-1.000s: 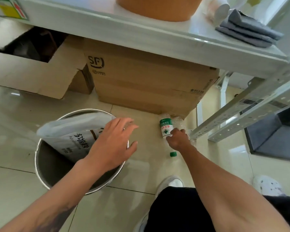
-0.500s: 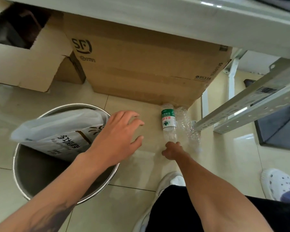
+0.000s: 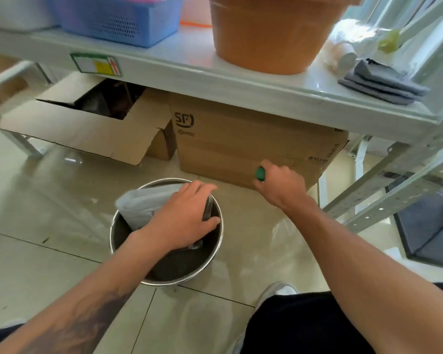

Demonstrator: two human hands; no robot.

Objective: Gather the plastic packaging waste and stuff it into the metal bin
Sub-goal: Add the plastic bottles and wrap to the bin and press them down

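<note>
The round metal bin (image 3: pixel 216 254) stands on the tiled floor with a white plastic bag (image 3: pixel 141 208) sticking out of its left side. My left hand (image 3: pixel 183 217) lies over the bag inside the bin. Its fingers and thumb curl down around the bag's right edge, close to the right rim. My right hand (image 3: pixel 280 186) is raised in front of the cardboard box, closed on the neck of a clear plastic bottle (image 3: pixel 283 227). The bottle's green cap (image 3: pixel 260 174) shows at my thumb. The see-through body hangs below my wrist, blurred.
A closed SF cardboard box (image 3: pixel 241 139) and an open box (image 3: pixel 87 126) sit under the white shelf (image 3: pixel 215 77) just behind the bin. The shelf carries an orange pot, a blue basket and grey cloths. Perforated metal rails (image 3: pixel 384 198) slant at the right. My shoe (image 3: pixel 276 292) is near the bin.
My right hand has lifted the bottle off the floor and raised it toward the box. My left hand has dropped onto the bag in the bin and closed. The view has tilted upward.
</note>
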